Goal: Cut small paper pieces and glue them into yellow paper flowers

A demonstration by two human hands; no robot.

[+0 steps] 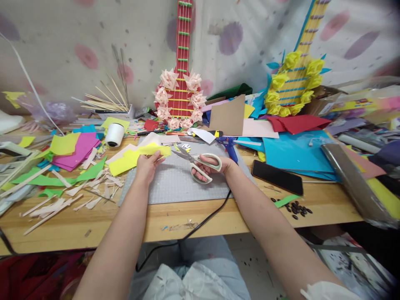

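Note:
My left hand [148, 166] pinches a strip of yellow paper [156, 148] above the left part of a grey cutting mat [187, 189]. More yellow paper [125, 162] lies just left of that hand. In my right hand [208, 167] is a pair of scissors [213, 161] with pale grey handles, my fingers through the loops. The blades are parted and point left toward the yellow strip, apart from it as far as I can see. Small yellow and white scraps [186, 147] lie on the mat behind the blades.
A blue glue gun [229, 146] lies behind my right hand, near a black phone [277, 177]. A red paper guitar [179, 98] with pink flowers and a yellow-flowered one [290, 89] lean at the back. Paper scraps [56, 206] cover the left; a black cable [206, 225] crosses the front edge.

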